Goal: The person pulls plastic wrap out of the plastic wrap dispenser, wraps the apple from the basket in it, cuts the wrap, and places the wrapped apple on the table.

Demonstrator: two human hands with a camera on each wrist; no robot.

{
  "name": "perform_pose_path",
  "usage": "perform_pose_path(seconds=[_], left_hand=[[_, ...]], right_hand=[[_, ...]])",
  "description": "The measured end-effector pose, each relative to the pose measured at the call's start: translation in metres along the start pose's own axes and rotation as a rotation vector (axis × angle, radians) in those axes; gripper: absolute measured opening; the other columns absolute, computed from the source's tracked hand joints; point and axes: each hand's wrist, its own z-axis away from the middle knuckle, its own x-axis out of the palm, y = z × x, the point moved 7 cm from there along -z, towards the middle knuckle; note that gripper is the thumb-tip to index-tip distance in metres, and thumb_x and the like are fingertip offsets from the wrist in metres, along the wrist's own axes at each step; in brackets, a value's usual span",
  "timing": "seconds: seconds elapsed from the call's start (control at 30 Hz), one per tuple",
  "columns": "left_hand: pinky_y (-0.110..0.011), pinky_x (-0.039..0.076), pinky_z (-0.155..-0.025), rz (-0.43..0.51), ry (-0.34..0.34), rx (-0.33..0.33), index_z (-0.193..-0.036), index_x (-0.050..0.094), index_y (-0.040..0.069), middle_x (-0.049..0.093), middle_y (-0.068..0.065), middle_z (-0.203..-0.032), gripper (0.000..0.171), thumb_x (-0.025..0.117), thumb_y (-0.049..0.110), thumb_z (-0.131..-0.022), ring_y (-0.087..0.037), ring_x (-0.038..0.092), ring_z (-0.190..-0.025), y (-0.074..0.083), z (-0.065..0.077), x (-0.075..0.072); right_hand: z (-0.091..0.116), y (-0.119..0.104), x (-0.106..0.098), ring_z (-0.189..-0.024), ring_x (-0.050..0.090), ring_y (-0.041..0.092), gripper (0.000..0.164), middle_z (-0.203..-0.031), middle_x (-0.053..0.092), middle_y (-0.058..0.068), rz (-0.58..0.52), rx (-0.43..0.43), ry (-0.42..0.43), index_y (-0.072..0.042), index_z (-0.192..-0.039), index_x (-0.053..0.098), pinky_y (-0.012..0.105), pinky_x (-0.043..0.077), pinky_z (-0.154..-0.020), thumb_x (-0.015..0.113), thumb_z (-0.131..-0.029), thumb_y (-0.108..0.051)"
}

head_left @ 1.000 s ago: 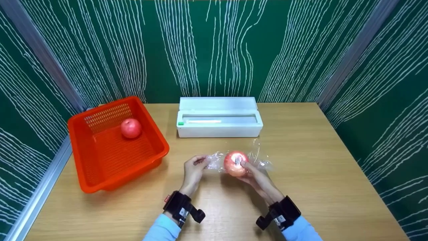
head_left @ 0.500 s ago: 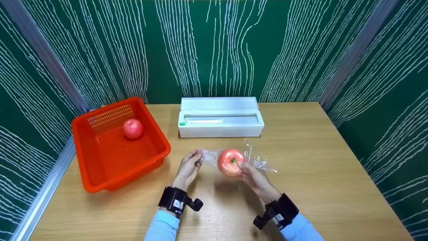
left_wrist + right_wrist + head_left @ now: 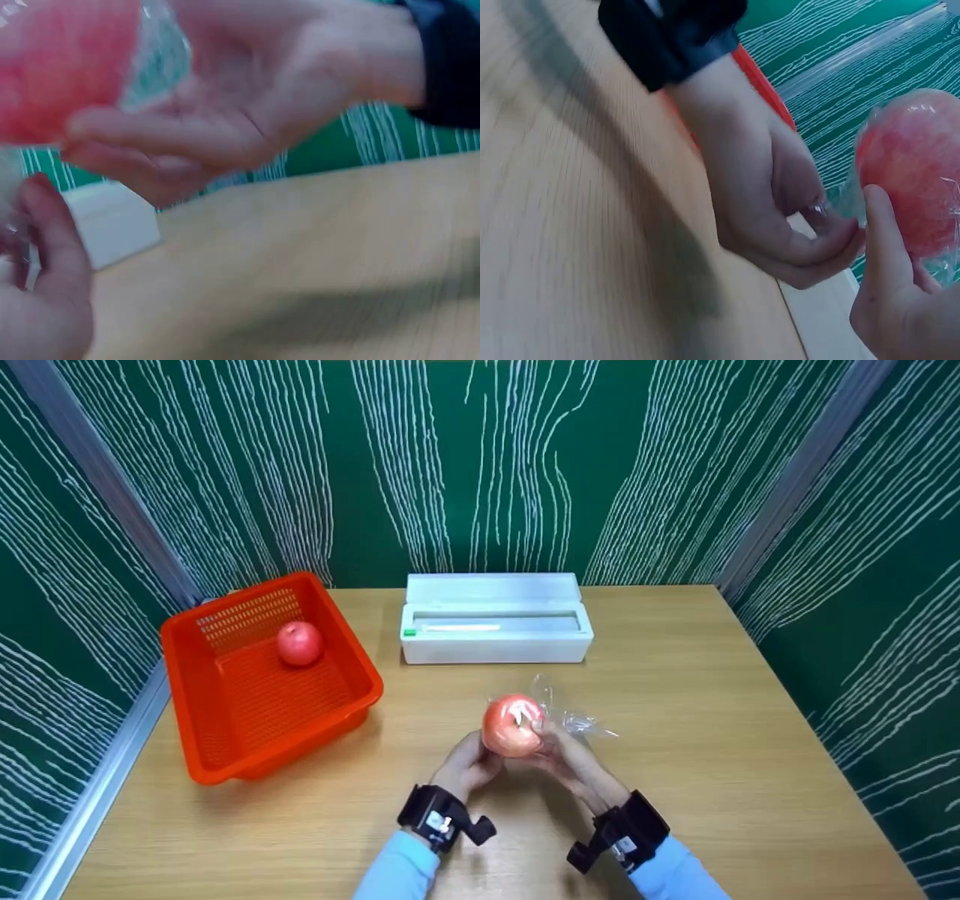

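Note:
A red apple (image 3: 504,733) wrapped in clear cling film (image 3: 583,724) is held above the table, with loose film sticking out on its right side. My right hand (image 3: 568,761) grips the apple from the right, its thumb on top near the stem. My left hand (image 3: 466,767) is close against the apple's lower left. In the right wrist view, the left hand's curled fingers (image 3: 817,251) pinch the film's left end (image 3: 844,201), drawn out from the apple. The left wrist view is blurred and shows the apple (image 3: 64,71) only partly.
A red plastic basket (image 3: 360,694) stands on the left, holding a second apple (image 3: 300,643). Behind the hands, a long white box (image 3: 495,651) lies with its lid raised; a green tab marks its left end. Green walls with white lines surround the wooden table (image 3: 712,720).
My left hand has moved right and in under the apple's left side, from further out where it stretched the film. The apple has shifted slightly left and turned stem-up in my right hand.

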Motion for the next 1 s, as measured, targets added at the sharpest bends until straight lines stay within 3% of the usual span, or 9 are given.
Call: perform_pose_path(seconds=[0.1, 0.17, 0.27, 0.33, 0.4, 0.47, 0.67, 0.83, 1.0], left_hand=[[-0.015, 0.047, -0.074, -0.040, 0.074, -0.070, -0.081, 0.060, 0.008, 0.062, 0.002, -0.073, 0.028, 0.035, 0.005, -0.093, -0.006, 0.057, -0.068, 0.006, 0.004, -0.009], [-0.019, 0.045, -0.087, 0.000, 0.170, -0.009, -0.091, 0.058, 0.008, 0.063, -0.001, -0.082, 0.019, 0.039, 0.008, -0.094, -0.009, 0.058, -0.077, 0.015, 0.009, -0.017], [-0.027, 0.038, -0.102, -0.091, 0.359, 0.273, -0.108, 0.056, 0.003, 0.064, -0.010, -0.102, 0.021, 0.043, 0.006, -0.091, -0.018, 0.059, -0.099, 0.035, 0.028, -0.024], [-0.033, 0.035, -0.105, -0.253, 0.446, 0.463, -0.117, 0.052, -0.003, 0.058, -0.020, -0.116, 0.028, 0.043, 0.003, -0.091, -0.027, 0.054, -0.113, 0.044, 0.044, -0.018], [-0.037, 0.034, -0.106, -0.439, 0.448, 0.596, -0.122, 0.049, -0.006, 0.049, -0.024, -0.128, 0.032, 0.041, 0.002, -0.092, -0.032, 0.046, -0.122, 0.047, 0.057, -0.005], [-0.040, 0.030, -0.108, -0.586, 0.359, 0.653, -0.127, 0.044, -0.008, 0.041, -0.024, -0.135, 0.036, 0.038, 0.006, -0.095, -0.034, 0.038, -0.128, 0.044, 0.062, 0.013], [-0.046, 0.013, -0.112, -0.814, 0.120, 0.581, -0.140, 0.023, -0.002, 0.019, -0.018, -0.148, 0.051, 0.025, 0.028, -0.100, -0.032, 0.018, -0.137, 0.027, 0.060, 0.044], [-0.047, 0.020, -0.111, -0.764, 0.117, 0.451, -0.142, 0.023, 0.002, 0.022, -0.019, -0.148, 0.053, 0.018, 0.034, -0.100, -0.032, 0.024, -0.135, 0.024, 0.053, 0.042], [-0.031, 0.040, -0.097, -0.675, 0.147, 0.345, -0.138, 0.027, -0.004, 0.034, -0.023, -0.139, 0.062, 0.018, 0.042, -0.098, -0.028, 0.042, -0.122, 0.025, 0.047, 0.032]], right_hand=[[0.001, -0.003, -0.004, -0.086, 0.061, 0.013, 0.033, -0.093, 0.061, 0.001, 0.003, 0.005, 0.002, -0.005, -0.112, 0.045, 0.028, 0.051, -0.083, 0.058, -0.085, -0.020], [0.000, -0.007, -0.008, -0.087, 0.061, 0.014, 0.040, -0.094, 0.063, 0.002, -0.004, -0.006, 0.029, -0.003, -0.117, 0.045, 0.027, 0.051, -0.083, 0.060, -0.085, -0.022], [-0.002, -0.012, -0.015, -0.088, 0.063, 0.014, 0.053, -0.095, 0.065, 0.002, -0.010, -0.044, 0.073, 0.003, -0.129, 0.037, 0.028, 0.051, -0.083, 0.058, -0.087, -0.020], [-0.003, -0.014, -0.017, -0.087, 0.063, 0.015, 0.057, -0.093, 0.066, 0.002, -0.004, -0.059, 0.096, 0.008, -0.132, 0.030, 0.028, 0.052, -0.082, 0.056, -0.088, -0.017], [-0.003, -0.013, -0.018, -0.086, 0.063, 0.015, 0.059, -0.093, 0.065, 0.002, 0.011, -0.064, 0.112, 0.011, -0.133, 0.028, 0.029, 0.052, -0.082, 0.055, -0.088, -0.016], [-0.003, -0.012, -0.017, -0.086, 0.063, 0.015, 0.058, -0.093, 0.065, 0.002, 0.024, -0.067, 0.125, 0.012, -0.132, 0.029, 0.030, 0.052, -0.082, 0.055, -0.087, -0.015], [-0.003, -0.007, -0.013, -0.087, 0.062, 0.015, 0.044, -0.094, 0.064, 0.003, 0.038, -0.091, 0.135, 0.004, -0.121, 0.047, 0.032, 0.052, -0.083, 0.061, -0.083, -0.015], [-0.002, -0.004, -0.001, -0.090, 0.060, 0.014, 0.036, -0.096, 0.063, 0.001, 0.087, -0.091, 0.022, -0.002, -0.115, 0.052, 0.034, 0.050, -0.087, 0.061, -0.085, -0.020], [-0.001, 0.001, 0.000, -0.090, 0.061, 0.015, 0.051, -0.098, 0.063, 0.002, 0.114, -0.072, -0.018, 0.003, -0.120, 0.048, 0.041, 0.046, -0.094, 0.065, -0.082, -0.026]])
